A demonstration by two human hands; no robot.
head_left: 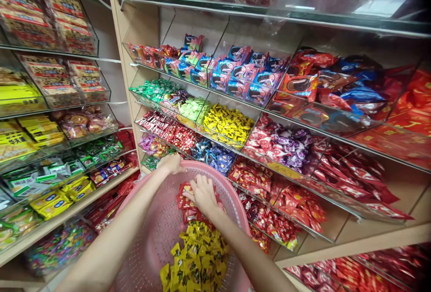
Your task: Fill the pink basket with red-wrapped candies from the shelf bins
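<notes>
A large pink perforated basket (148, 224) fills the lower middle of the view. My left hand (170, 163) is closed on its far rim, at the left. Inside the basket, my right hand (204, 193) rests over a pile of red candy packets (190, 206), with its fingers bent onto them; whether it grips any packet is hidden. Nearer to me in the basket lies a heap of yellow wrapped candies (198, 256), partly beside my right forearm.
Tilted clear shelf bins hold yellow candies (229, 123), purple candies (294, 146) and cookie packets (237, 69) beyond the basket. Left shelves (60, 193) stand close to my left arm. A glass shelf edge (269, 9) crosses the top.
</notes>
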